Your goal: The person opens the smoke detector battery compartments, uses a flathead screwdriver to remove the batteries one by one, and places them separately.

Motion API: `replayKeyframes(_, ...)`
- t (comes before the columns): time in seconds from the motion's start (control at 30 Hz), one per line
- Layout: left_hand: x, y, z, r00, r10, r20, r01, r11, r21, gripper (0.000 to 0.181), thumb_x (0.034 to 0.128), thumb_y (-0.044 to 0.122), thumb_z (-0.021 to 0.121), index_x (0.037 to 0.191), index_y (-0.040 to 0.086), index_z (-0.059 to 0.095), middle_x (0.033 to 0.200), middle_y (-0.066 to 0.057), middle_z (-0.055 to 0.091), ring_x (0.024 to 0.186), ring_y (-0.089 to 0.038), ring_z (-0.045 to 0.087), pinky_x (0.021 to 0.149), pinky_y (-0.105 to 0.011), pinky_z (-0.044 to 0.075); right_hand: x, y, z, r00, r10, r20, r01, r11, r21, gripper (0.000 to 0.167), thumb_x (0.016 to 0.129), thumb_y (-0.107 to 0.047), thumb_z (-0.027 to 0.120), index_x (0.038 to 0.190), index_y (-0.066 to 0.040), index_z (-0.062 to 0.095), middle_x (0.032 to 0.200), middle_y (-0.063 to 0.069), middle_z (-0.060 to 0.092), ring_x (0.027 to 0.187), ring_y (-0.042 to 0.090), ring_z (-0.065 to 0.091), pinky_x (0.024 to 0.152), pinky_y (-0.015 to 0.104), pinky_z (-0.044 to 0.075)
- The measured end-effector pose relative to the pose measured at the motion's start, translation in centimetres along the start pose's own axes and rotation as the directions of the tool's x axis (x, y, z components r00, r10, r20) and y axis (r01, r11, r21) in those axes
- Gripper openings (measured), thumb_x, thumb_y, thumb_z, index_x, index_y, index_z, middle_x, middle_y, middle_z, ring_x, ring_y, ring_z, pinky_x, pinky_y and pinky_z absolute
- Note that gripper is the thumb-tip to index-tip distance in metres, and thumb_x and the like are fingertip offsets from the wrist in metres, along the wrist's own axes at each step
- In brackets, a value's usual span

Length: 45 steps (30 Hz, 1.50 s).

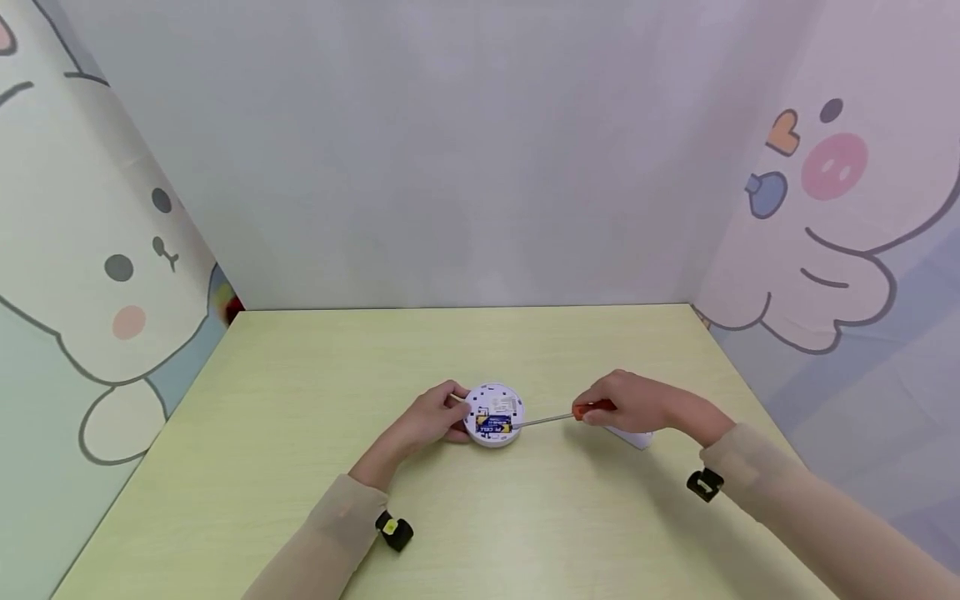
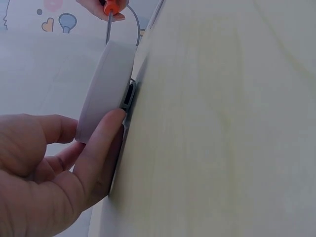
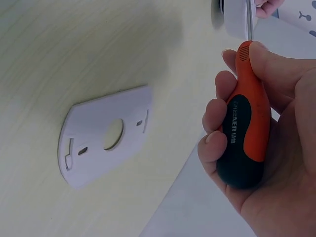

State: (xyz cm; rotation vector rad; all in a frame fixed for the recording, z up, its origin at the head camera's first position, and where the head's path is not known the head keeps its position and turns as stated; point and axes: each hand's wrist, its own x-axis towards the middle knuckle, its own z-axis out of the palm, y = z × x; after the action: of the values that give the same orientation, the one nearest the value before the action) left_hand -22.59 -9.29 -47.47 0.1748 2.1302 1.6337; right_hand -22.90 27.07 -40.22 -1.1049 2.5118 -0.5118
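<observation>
A round white device [image 1: 495, 398] with a blue-and-yellow battery [image 1: 493, 424] in its face is held at its left edge by my left hand [image 1: 430, 419]. In the left wrist view the thumb and fingers of my left hand [image 2: 54, 173] grip the device's rim [image 2: 106, 91]. My right hand [image 1: 637, 402] holds a screwdriver [image 1: 546, 420], its tip at the battery's right end. The right wrist view shows my right hand [image 3: 281, 113] wrapped round the orange and dark green handle [image 3: 247, 128], the shaft pointing at the device.
A flat white plate [image 3: 101, 136] with a round hole and slots lies on the table [image 1: 300, 375], partly beneath my right hand in the head view. A pale curtain [image 1: 465, 167] stands behind the table, with cartoon-printed cloth [image 1: 847, 275] at both sides.
</observation>
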Motion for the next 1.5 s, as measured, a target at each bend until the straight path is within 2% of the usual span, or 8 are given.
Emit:
replayKeyframes(0.23, 0.0, -0.1, -0.1, 1.0, -0.004, 0.002, 0.004, 1.0, -0.011, 0.024, 0.1099, 0.01, 0.057, 0.133, 0.002, 0.058, 0.113, -0.017, 0.065, 0.091, -0.024, 0.072, 0.079, -0.038, 0.066, 0.0, 0.9, 1.1, 1.0, -0.008, -0.015, 0.008, 0.999, 0.038, 0.018, 0.109, -0.023, 0.064, 0.117, -0.012, 0.076, 0.09, -0.014, 0.063, 0.077, 0.002, 0.053, 0.071, 0.024, 0.049)
replayKeyframes(0.47, 0.0, -0.2, -0.1, 1.0, 0.002, 0.007, -0.001, 1.0, -0.019, 0.024, 0.1096, 0.009, 0.056, 0.133, 0.001, 0.057, 0.113, -0.018, 0.065, 0.09, -0.024, 0.072, 0.079, -0.038, 0.066, -0.4, 1.7, 2.1, 0.999, 0.042, -0.017, -0.04, 0.993, 0.11, 0.02, 0.108, -0.025, 0.065, 0.121, -0.015, 0.075, 0.097, -0.012, 0.066, 0.082, 0.005, 0.054, 0.073, 0.024, 0.049)
replayKeyframes(0.87, 0.0, -0.2, -0.1, 1.0, -0.011, -0.003, 0.011, 1.0, -0.013, 0.024, 0.1097, 0.01, 0.056, 0.133, 0.002, 0.058, 0.114, -0.017, 0.065, 0.093, -0.025, 0.072, 0.079, -0.037, 0.066, 0.1, 3.0, 3.4, 0.999, 0.05, -0.002, -0.049, 0.99, 0.131, 0.02, 0.107, -0.029, 0.066, 0.125, -0.021, 0.074, 0.094, -0.011, 0.061, 0.083, 0.006, 0.052, 0.073, 0.026, 0.045)
replayKeyframes(1.1, 0.1, -0.2, -0.2, 1.0, -0.006, -0.001, 0.006, 1.0, -0.025, 0.024, 0.1098, 0.009, 0.056, 0.133, 0.002, 0.058, 0.114, -0.018, 0.065, 0.092, -0.025, 0.072, 0.08, -0.037, 0.066, -0.1, 3.1, 3.5, 0.998, 0.055, -0.001, -0.054, 0.989, 0.138, 0.024, 0.107, -0.032, 0.065, 0.127, -0.022, 0.074, 0.096, -0.012, 0.062, 0.086, 0.007, 0.054, 0.075, 0.026, 0.045)
replayKeyframes(1.3, 0.0, -0.3, -0.2, 1.0, -0.004, -0.003, 0.003, 1.0, -0.027, 0.026, 0.1096, 0.009, 0.056, 0.134, 0.001, 0.058, 0.115, -0.018, 0.064, 0.094, -0.025, 0.071, 0.081, -0.038, 0.066, -0.1, 2.9, 3.2, 1.0, 0.03, -0.01, -0.028, 0.991, 0.133, 0.018, 0.108, -0.03, 0.064, 0.121, -0.021, 0.074, 0.091, -0.012, 0.059, 0.081, 0.005, 0.052, 0.071, 0.025, 0.045)
replayKeyframes(1.5, 0.1, -0.3, -0.3, 1.0, -0.01, 0.003, 0.01, 1.0, -0.018, 0.026, 0.1098, 0.011, 0.057, 0.135, 0.002, 0.058, 0.116, -0.017, 0.065, 0.095, -0.025, 0.071, 0.08, -0.037, 0.066, -0.1, 2.8, 3.1, 1.0, 0.026, -0.018, -0.023, 0.989, 0.144, 0.02, 0.109, -0.029, 0.063, 0.123, -0.02, 0.073, 0.093, -0.012, 0.062, 0.081, 0.005, 0.052, 0.072, 0.024, 0.045)
